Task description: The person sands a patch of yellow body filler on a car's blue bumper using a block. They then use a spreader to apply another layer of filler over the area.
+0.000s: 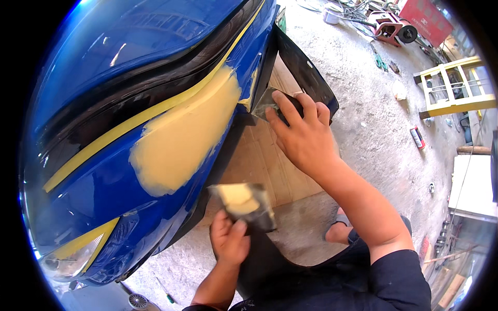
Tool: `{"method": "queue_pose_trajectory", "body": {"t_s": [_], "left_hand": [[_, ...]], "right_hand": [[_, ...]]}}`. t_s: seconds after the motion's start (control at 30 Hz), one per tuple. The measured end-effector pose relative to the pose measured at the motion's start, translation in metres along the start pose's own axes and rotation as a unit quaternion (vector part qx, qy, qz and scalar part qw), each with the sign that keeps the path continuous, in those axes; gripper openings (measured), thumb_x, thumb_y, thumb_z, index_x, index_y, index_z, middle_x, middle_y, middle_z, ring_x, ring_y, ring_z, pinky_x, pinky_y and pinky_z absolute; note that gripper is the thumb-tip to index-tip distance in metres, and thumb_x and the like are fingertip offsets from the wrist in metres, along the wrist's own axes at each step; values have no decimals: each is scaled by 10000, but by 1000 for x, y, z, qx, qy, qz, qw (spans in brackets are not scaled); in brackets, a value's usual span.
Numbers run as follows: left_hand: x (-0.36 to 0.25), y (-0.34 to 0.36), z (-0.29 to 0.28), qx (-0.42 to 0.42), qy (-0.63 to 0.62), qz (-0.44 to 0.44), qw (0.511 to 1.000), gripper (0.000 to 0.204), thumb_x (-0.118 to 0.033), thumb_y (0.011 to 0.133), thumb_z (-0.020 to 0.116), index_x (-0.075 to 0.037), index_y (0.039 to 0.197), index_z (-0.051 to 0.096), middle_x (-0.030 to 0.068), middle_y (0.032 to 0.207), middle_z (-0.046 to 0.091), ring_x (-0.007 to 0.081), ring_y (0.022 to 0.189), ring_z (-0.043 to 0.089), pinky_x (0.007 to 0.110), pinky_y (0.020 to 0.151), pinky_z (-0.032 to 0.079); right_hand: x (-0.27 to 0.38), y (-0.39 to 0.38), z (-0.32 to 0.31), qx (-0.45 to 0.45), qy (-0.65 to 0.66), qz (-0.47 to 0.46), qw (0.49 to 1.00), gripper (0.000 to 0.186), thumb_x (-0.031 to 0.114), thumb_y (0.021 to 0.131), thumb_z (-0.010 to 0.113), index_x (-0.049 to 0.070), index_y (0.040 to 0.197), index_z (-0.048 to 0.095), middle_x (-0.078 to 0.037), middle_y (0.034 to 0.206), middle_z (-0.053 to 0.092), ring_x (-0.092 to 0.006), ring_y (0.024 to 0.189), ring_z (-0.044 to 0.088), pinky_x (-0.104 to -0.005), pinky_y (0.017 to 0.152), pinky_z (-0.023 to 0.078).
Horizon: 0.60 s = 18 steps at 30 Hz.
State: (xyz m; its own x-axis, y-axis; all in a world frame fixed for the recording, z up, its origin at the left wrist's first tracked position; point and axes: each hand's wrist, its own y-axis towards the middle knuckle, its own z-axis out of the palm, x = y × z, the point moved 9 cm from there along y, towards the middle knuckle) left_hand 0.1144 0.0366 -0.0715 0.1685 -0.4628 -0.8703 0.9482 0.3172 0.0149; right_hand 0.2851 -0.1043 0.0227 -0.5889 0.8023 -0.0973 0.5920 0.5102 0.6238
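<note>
My left hand (231, 238) grips a dark flat plate (259, 217) with pale beige putty (236, 194) on it. My right hand (301, 129) holds a dark, thin spreader (275, 98) at the lower right edge of a glossy blue vehicle body (93, 202). The body carries a broad beige filler patch (181, 135), smears along its edge, a curved black strip (135, 78) and yellow masking tape (114, 129). At the lower left, more tape borders a clear lamp (75, 259).
Cardboard (270, 171) lies on the concrete floor (363, 93) beside my sandalled foot (340, 233). At the right are a yellow ladder (451, 109), a spray can (417, 137), green scissors (378, 62), a red machine (386, 28) with cables and a white board (469, 184). A screwdriver (168, 297) lies lower left.
</note>
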Motion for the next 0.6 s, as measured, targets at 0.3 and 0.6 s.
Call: {"method": "queue_pose_trajectory", "body": {"t_s": [0.3, 0.6], "left_hand": [[148, 3, -17, -61, -64, -255, 963, 411, 41, 842, 495, 0, 1252, 488, 89, 1168, 589, 149, 1076, 538, 276, 947, 382], [146, 13, -26, -48, -31, -243, 968, 386, 44, 831, 486, -3, 1213, 513, 84, 1116, 617, 143, 1014, 564, 270, 904, 400]], "right_hand": [[31, 9, 4, -22, -72, -138, 988, 300, 192, 777, 560, 147, 1062, 638, -10, 1325, 489, -254, 1101, 469, -383, 839, 341], [41, 16, 4, -35, -100, -187, 977, 270, 188, 778, 598, 144, 1040, 647, 8, 1319, 491, -237, 1102, 475, -368, 836, 351]]}}
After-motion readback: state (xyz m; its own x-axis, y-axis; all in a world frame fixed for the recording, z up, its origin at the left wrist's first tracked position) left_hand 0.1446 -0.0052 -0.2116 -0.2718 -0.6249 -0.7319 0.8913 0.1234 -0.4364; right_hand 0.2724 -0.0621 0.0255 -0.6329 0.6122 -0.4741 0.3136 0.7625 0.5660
